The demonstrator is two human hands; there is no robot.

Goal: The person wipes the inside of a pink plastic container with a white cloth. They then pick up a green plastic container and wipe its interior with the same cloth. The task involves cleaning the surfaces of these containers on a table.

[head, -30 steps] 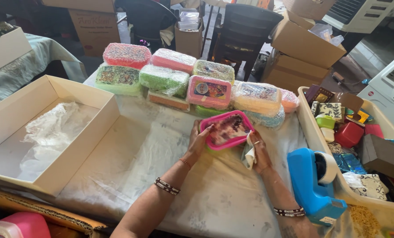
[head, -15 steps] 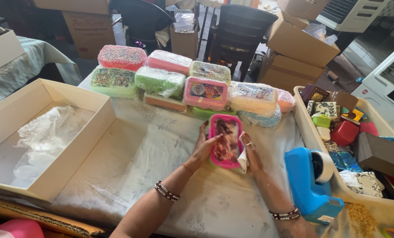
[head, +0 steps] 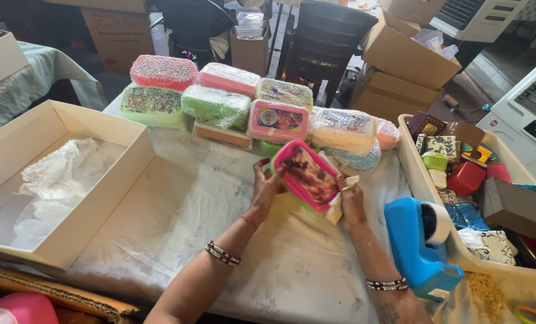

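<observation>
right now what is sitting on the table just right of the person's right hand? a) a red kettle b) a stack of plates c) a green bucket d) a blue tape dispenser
d: a blue tape dispenser with a roll of tape stands on the white table cover just right of the right hand, which together with the left hand holds the pink-lidded box.
</observation>
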